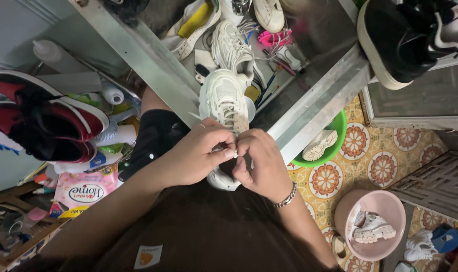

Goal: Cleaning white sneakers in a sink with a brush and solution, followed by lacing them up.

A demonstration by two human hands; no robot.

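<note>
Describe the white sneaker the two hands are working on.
The white sneaker is a chunky lace-up that looks like leather and mesh. It lies lengthwise on the metal tray, with its near end under the hands. The left hand and right hand pinch together at its laces, hiding that end.

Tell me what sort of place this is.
Probably a small shoe-cleaning or repair workspace: both hands work a white sneaker, more sneakers sit in a pink basin and green basin.

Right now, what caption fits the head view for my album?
Both hands pinch the lace of a white shoe.
</note>
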